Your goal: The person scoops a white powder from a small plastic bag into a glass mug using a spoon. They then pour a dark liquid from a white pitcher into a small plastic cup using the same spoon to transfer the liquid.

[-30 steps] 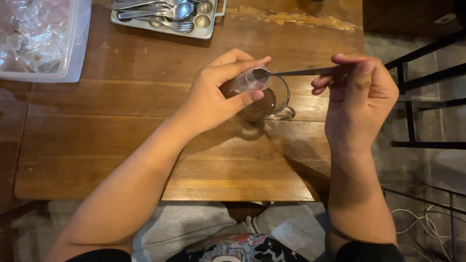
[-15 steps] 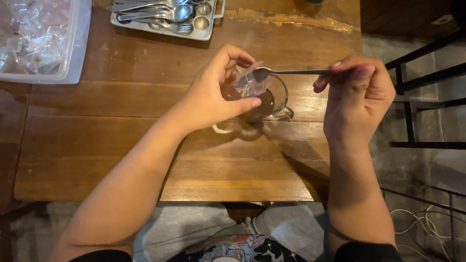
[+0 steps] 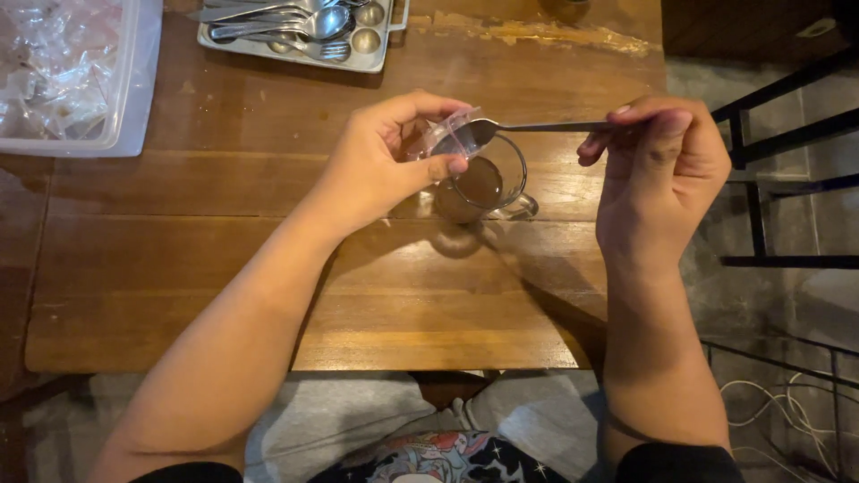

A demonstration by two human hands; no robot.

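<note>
Spoon work is what is going on: a long-handled, silver metal spoon (image 3: 537,127) is being held level by the right hand (image 3: 658,170), whose fingers are pinching the end of the handle, while its bowl is reaching into the mouth of a small, clear plastic portion cup (image 3: 445,141). The left hand (image 3: 380,165) is gripping that cup between thumb and fingers, tilting it on its side just above a clear glass mug with a handle (image 3: 488,183), which is standing on the brown wooden slatted table (image 3: 268,268) and is holding a brown liquid.

The step in hand seems to be scraping the cup's contents out over the mug; whether anything is left in the cup cannot be told. The next move is probably calling for a steady tilt, with the spoon bowl kept over the mug's rim so nothing is dropping onto the wood.

Counting: one held spoon, one plastic cup, one mug, two hands. At the far edge a grey metal cutlery tray (image 3: 380,49) is holding several more spoons, too overlapped to count, and one clear plastic bin of crumpled wrappers (image 3: 134,98) is sitting at the left corner.
</note>
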